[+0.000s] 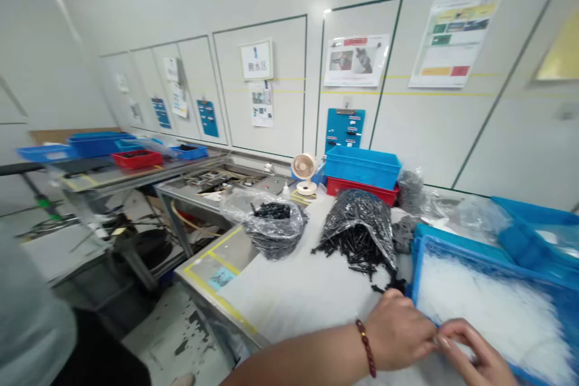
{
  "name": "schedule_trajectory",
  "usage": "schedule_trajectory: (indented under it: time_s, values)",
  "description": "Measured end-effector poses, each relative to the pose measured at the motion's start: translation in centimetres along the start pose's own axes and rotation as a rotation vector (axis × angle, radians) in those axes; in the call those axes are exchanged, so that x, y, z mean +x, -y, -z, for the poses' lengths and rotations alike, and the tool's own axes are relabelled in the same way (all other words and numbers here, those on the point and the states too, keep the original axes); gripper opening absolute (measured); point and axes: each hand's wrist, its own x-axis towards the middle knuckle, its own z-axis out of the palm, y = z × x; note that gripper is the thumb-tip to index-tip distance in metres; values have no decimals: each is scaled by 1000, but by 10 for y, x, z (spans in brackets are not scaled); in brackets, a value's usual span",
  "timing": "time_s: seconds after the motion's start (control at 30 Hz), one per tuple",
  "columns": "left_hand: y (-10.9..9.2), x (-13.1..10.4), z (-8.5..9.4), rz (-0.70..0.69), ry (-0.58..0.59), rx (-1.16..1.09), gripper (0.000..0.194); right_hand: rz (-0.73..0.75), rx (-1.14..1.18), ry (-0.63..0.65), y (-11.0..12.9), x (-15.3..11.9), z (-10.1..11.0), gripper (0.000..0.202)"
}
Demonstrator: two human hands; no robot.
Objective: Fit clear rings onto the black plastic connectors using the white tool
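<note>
My left hand [398,330], with a dark red beaded bracelet [365,347] at the wrist, is closed at the table's front right. Its fingertips meet those of my right hand [473,351], pinched around something too small to make out. Both hands are beside the front left edge of a blue bin [421,277] full of small white translucent pieces [491,307]. Just beyond my left hand, a few black parts [395,284] lie loose. Behind them an open clear bag [357,211] spills black rod-like parts [359,244] onto the white table covering [289,295].
Another bag of black parts [274,229] stands left of centre. A small fan [304,172] and a blue bin on a red one [362,167] stand at the back. Further left are a metal bench [190,193] and, at the near left, a person's clothed body [34,319].
</note>
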Motion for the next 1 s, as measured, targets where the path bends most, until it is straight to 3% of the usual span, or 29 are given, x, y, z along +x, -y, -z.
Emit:
schedule_trajectory:
  time_s: [0.17, 0.27, 0.4, 0.47, 0.57, 0.63, 0.83, 1.0]
  values:
    - [-1, 0, 2, -20, 0, -78, 16, -29, 47, 14, 12, -1, -5, 32]
    - [-3, -1, 9, 1, -76, -193, 12, -78, 104, -41, 10, -2, -1, 29]
    - [2, -5, 17, 98, -319, -339, 36, -204, 324, -413, 3, 1, 18, 27]
    - [7, -6, 14, 210, -418, -360, 35, -247, 511, -644, -1, 4, 31, 27]
    - [16, -4, 3, 318, -453, -384, 31, -254, 623, -913, -5, 8, 47, 27]
    - [20, -2, -3, 345, -459, -389, 28, -244, 558, -1008, -7, 9, 53, 27]
    - [23, -1, -3, 373, -440, -412, 27, -224, 448, -1047, -11, 4, 56, 28]
    - [22, -1, -3, 376, -431, -419, 27, -202, 343, -957, -9, 1, 53, 32]
